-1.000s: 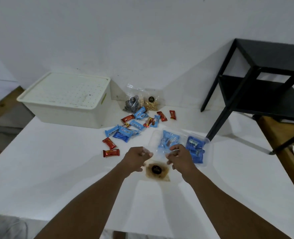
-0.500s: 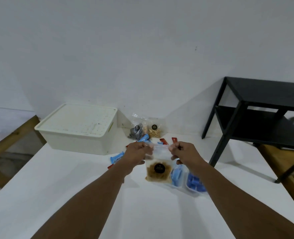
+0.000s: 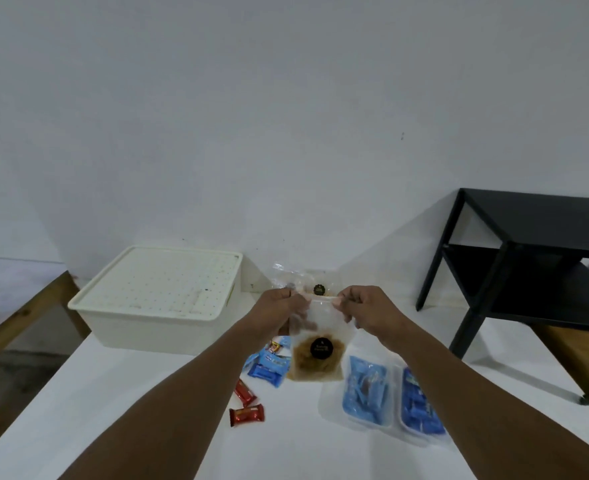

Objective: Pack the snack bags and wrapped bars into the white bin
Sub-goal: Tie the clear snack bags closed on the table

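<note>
**Clear snack bag held up by its top edge, bin lid on**

Both hands pinch the top edge of one clear snack bag [image 3: 315,344]: the left hand [image 3: 279,308] grips the upper left corner, the right hand [image 3: 362,308] the upper right corner, fingers closed on the plastic. The bag hangs between them above the white table [image 3: 113,410], upright, with brown contents settled in its lower half and a round black label on its front.

Behind the hands, against the wall, two more small clear bags [image 3: 307,282] stand mostly hidden; one shows a round black label. The white bin [image 3: 154,306] sits at the back left of the table, its perforated lid on.

Below and left of the held bag lie loose blue wrapped bars [image 3: 267,367] in a small cluster, and nearer the person two red wrapped bars [image 3: 246,405] lie apart from them. To the right of the held bag, two clear packs of blue bars [image 3: 390,396] lie side by side on the table, touching or nearly so.

A black side table [image 3: 528,258] stands at the right, beyond the table's edge.
</note>
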